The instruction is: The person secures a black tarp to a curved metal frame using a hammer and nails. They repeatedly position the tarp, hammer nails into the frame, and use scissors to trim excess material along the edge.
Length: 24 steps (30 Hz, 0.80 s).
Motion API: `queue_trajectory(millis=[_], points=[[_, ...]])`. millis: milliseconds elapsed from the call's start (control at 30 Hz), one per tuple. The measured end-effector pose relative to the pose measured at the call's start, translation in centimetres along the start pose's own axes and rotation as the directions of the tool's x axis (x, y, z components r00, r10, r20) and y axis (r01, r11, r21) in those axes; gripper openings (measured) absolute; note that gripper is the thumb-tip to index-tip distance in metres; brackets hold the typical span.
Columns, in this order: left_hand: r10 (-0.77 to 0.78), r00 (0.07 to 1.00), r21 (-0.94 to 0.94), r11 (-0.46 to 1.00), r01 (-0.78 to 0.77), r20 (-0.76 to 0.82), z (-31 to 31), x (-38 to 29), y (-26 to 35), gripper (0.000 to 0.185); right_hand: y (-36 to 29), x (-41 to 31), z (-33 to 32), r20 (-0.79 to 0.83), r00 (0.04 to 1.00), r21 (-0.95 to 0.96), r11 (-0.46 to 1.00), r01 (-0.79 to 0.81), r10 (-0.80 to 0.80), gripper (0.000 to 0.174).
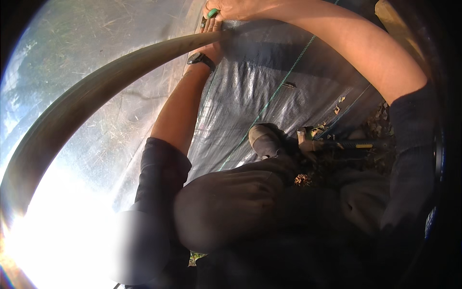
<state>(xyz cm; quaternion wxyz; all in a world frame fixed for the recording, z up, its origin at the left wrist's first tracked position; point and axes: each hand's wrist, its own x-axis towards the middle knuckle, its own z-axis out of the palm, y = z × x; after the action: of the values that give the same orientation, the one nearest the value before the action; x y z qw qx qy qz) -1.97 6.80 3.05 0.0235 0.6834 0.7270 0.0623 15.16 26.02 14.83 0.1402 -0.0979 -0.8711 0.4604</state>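
My left hand [213,47], with a dark watch on its wrist, is at the top centre beside the lower edge of a clear plastic sheet [119,104]. A post or pole [97,86] crosses in front of it and hides part of the palm. Its fingers point away from me, and their grip is unclear. Right against those fingertips, my right hand [224,9] is closed around a small green object [213,13], mostly hidden by the fingers. Black woven ground cover [245,90] with green stitched lines spreads below both hands.
A hammer [306,145] with a black and yellow handle lies by my shoe [265,141]. Near it are dry leaves [337,109] and a pine cone [302,180]. A pale piece, possibly wood [397,27], stands at the upper right. Strong glare covers the lower left.
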Motion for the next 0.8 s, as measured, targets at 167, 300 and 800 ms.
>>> queue_trajectory(millis=[167,300,800], points=[[-0.063,0.996,-0.018,0.998,0.064,0.068,-1.2,-0.2,0.4,0.057,1.4,-4.9,-3.1,0.012,0.995,0.146,0.985,0.094,-0.097,0.024],[-0.088,0.98,0.189,0.98,0.054,0.176,-2.9,0.6,2.3,0.071,1.6,-11.6,-3.9,0.265,0.964,-0.043,0.998,0.035,-0.023,0.031],[-0.41,0.904,-0.415,0.848,0.328,-0.123,-8.3,-8.0,14.9,0.077,-3.1,-16.9,-0.3,0.189,0.978,0.169,0.978,-0.12,0.087,0.05]])
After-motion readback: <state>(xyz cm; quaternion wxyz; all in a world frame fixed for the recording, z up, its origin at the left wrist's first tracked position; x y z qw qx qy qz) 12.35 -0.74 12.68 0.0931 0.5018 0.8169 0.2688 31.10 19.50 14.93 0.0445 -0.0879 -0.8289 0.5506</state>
